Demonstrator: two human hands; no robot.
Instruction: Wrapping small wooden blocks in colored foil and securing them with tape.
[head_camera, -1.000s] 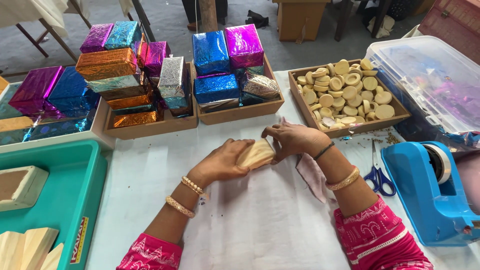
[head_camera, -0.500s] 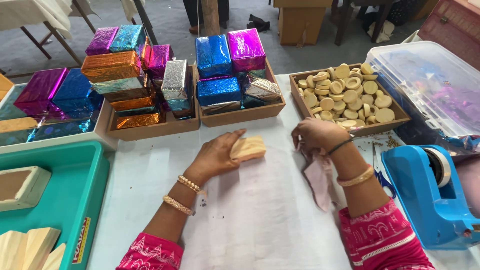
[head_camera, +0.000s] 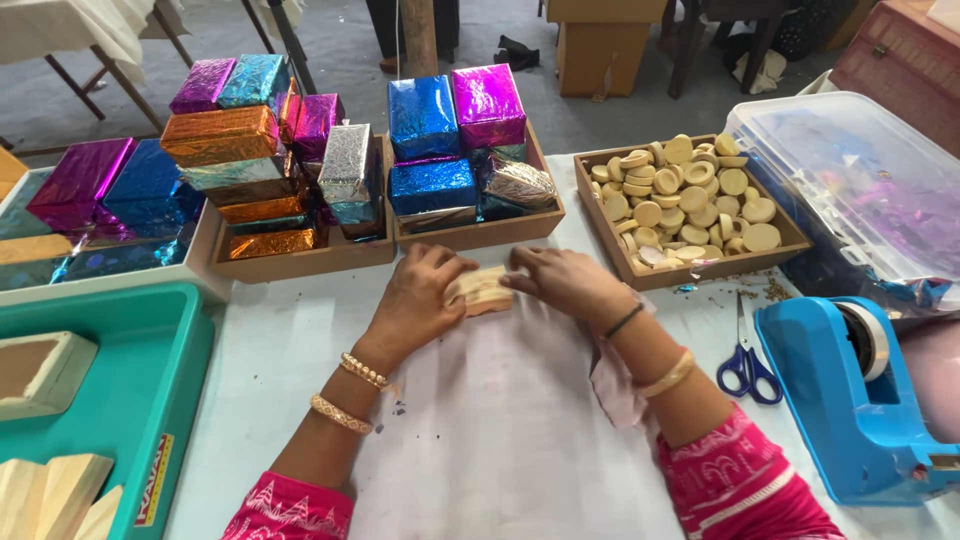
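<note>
A small pale wooden block (head_camera: 481, 290) lies on a white sheet of paper (head_camera: 470, 430) spread over the table. My left hand (head_camera: 418, 298) grips the block's left side. From the right, my right hand (head_camera: 560, 282) presses its fingers on the block's other end. Both wrists wear bangles, and the sleeves are pink.
Wooden trays (head_camera: 330, 255) of foil-wrapped boxes (head_camera: 425, 115) stand behind the hands. A tray of round wooden discs (head_camera: 690, 195) sits at the right, with blue scissors (head_camera: 745, 365), a blue tape dispenser (head_camera: 850, 400) and a clear plastic bin (head_camera: 850, 190). A teal tray (head_camera: 130, 390) holds wooden pieces at the left.
My right hand left the block, drew back to the right, then came back onto its right end. The left hand kept hold of the block throughout.
</note>
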